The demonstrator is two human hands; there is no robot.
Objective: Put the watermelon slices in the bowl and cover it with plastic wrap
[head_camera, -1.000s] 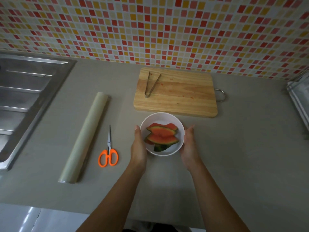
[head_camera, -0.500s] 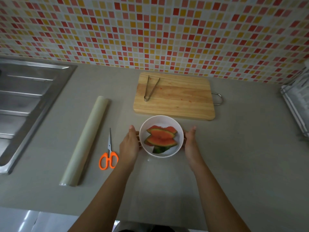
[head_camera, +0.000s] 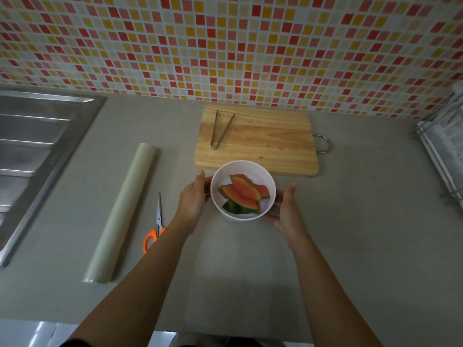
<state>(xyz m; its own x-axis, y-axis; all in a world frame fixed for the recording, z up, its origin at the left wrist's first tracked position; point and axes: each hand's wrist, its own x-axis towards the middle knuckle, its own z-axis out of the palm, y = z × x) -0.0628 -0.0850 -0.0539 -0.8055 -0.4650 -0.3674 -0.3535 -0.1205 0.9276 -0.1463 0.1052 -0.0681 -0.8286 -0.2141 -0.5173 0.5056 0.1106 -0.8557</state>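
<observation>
Watermelon slices (head_camera: 241,195) sit in the bowl (head_camera: 246,169); your left hand (head_camera: 193,200) and right hand (head_camera: 288,212) cup its sides, fingers curved round it. The plastic wrap roll (head_camera: 125,209) lies left of the bowl, lengthwise away from you, nearer your left hand.

Wooden cutting board (head_camera: 275,146) bearing metal tongs (head_camera: 214,145), orange-handled scissors (head_camera: 158,221) on grey counter (head_camera: 363,234), steel sink (head_camera: 30,151) at left

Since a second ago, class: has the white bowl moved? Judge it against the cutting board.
Yes. The bowl has shifted away from the person, toward the wall. Its rim now overlaps the front edge of the cutting board further than before.
</observation>
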